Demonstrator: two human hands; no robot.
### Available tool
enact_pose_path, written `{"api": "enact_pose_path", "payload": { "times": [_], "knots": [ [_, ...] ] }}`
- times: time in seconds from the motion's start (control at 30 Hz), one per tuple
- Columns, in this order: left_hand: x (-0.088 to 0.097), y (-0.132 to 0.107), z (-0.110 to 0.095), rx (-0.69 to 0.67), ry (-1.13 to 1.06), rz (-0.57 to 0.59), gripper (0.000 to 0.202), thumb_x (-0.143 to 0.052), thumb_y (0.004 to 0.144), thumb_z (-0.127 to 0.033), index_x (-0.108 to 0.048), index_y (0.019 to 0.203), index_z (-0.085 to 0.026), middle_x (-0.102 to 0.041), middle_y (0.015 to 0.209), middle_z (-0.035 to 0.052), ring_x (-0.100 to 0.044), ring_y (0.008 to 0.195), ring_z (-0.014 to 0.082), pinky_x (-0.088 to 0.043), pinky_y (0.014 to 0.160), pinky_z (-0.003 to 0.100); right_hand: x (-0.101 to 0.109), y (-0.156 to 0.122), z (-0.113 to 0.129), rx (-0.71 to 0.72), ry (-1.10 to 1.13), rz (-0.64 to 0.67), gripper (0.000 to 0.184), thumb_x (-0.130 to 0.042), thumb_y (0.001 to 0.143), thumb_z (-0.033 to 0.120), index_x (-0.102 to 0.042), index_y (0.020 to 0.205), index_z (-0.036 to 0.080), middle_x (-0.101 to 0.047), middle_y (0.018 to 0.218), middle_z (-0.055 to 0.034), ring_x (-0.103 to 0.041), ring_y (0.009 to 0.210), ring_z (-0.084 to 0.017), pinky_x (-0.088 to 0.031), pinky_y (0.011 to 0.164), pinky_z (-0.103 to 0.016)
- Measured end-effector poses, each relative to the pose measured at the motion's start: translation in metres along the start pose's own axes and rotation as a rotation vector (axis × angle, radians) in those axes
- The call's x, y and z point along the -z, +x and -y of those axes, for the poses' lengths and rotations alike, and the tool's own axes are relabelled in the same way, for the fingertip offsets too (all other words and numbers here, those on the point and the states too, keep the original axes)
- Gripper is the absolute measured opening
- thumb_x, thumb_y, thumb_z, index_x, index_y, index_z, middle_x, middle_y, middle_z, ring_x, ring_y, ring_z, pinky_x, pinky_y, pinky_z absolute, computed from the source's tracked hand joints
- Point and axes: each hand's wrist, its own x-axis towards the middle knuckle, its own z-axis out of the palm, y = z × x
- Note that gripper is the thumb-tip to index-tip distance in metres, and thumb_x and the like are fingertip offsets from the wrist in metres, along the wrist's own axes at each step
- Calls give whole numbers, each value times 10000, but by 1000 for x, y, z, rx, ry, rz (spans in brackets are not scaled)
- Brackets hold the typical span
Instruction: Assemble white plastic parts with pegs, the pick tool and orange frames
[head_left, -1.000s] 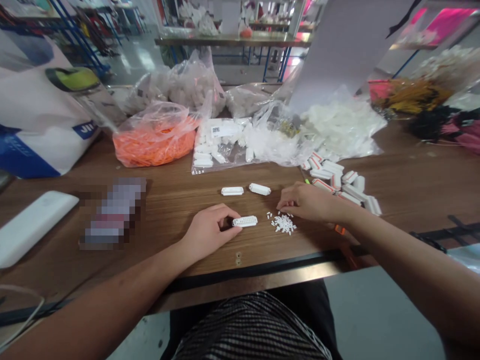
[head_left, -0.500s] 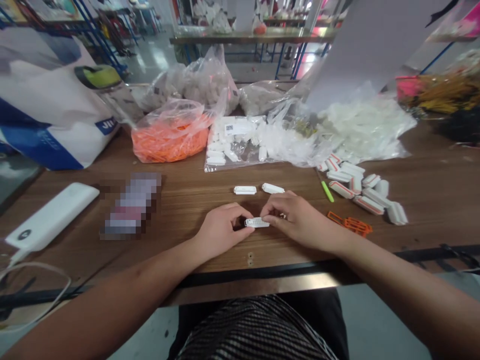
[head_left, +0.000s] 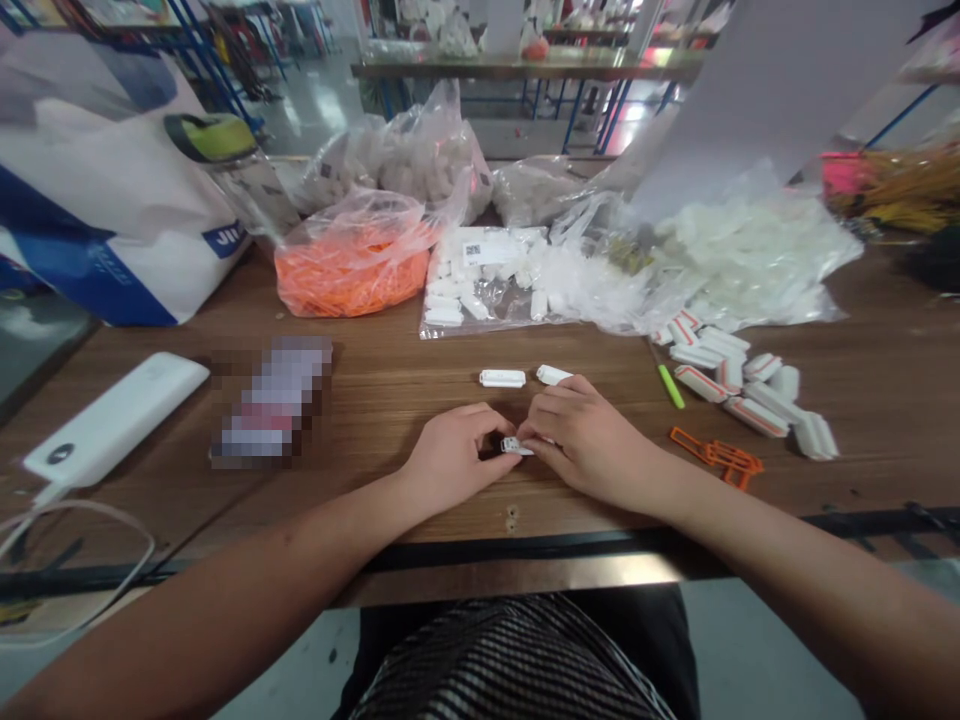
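Observation:
My left hand (head_left: pixel 454 455) and my right hand (head_left: pixel 589 440) meet near the front edge of the wooden table (head_left: pixel 375 400). Both pinch a small white plastic connector (head_left: pixel 516 446), which is mostly hidden between the fingers. My right hand covers the spot where tiny white pieces lay a moment ago. Two more white connectors (head_left: pixel 502 378) lie side by side just beyond my hands, the right one (head_left: pixel 551 374) partly behind my fingers.
A bag of orange parts (head_left: pixel 352 265), clear bags of white parts (head_left: pixel 487 285) and a white pile (head_left: pixel 750 250) lie at the back. Finished white-and-orange pieces (head_left: pixel 739 385), a green stick (head_left: pixel 671 385) and orange clips (head_left: pixel 720 457) lie right. A white power bank (head_left: pixel 112 415) lies left.
My right hand came left from the heap of tiny white pieces and closed on the connector that my left hand holds. The view shifted slightly rightwards.

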Motion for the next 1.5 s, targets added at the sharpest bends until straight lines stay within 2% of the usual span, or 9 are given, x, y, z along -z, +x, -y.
{"api": "enact_pose_path", "payload": {
  "times": [0.13,0.33,0.63,0.77,0.93,1.1,1.17,1.3,1.5],
  "knots": [
    [0,0,1,-4,-17,-4,95,-706,768,-245,-696,849,-196,-563,679,-35,-473,581,108,-371,575,237,2,-6,-1,51,42,-28,237,-507,934,181,-731,859,169,-655,760,-49,-562,760,-176,-333,789,-360],
    [-1,0,2,-12,-20,-9,90,-708,769,-238,-694,851,-204,-586,701,-32,-489,602,113,-384,585,238,0,-16,-3,29,147,-122,254,-520,911,153,-724,1049,218,-695,816,-38,-579,794,-184,-359,790,-360],
    [-1,0,0,-12,-6,-8,83,-705,772,-239,-700,844,-199,-583,693,-27,-490,602,115,-389,590,243,-7,-17,-3,-13,76,-201,178,-562,900,196,-738,883,214,-707,771,-34,-594,776,-180,-366,804,-361],
    [0,0,0,-9,0,1,91,-697,775,-239,-697,860,-207,-584,702,-30,-497,613,117,-397,600,244,-3,-14,-6,-16,-9,-111,197,-549,919,209,-736,858,214,-695,764,-27,-582,758,-174,-343,807,-371],
    [1,1,-1,10,19,11,102,-701,776,-256,-688,863,-203,-583,700,-30,-507,612,124,-400,594,252,6,-2,-2,146,-271,3,300,-473,955,187,-707,767,189,-670,734,-43,-541,748,-185,-327,833,-383],
    [2,1,-1,6,31,24,110,-706,771,-240,-679,868,-196,-595,733,-20,-520,637,133,-416,613,261,5,4,2,309,-481,60,277,-492,927,121,-675,725,162,-654,692,-62,-514,725,-201,-321,786,-367],
    [1,1,0,4,25,21,110,-707,771,-243,-680,867,-196,-593,729,-21,-514,630,131,-414,613,262,3,3,0,321,-459,30,272,-498,928,138,-665,713,149,-648,687,-64,-513,715,-197,-323,783,-362],
    [0,0,-1,13,8,10,108,-699,776,-254,-688,865,-195,-576,699,-28,-497,606,123,-395,594,255,2,0,-7,249,-305,-12,311,-470,952,207,-650,706,150,-637,677,-48,-507,686,-176,-334,788,-350],
    [1,0,-1,18,-8,15,97,-687,769,-236,-700,862,-210,-585,711,-28,-497,610,117,-384,587,243,11,-2,-9,129,-106,-48,223,-510,894,171,-640,712,174,-641,690,-26,-520,660,-151,-353,779,-329]
  ]
}}
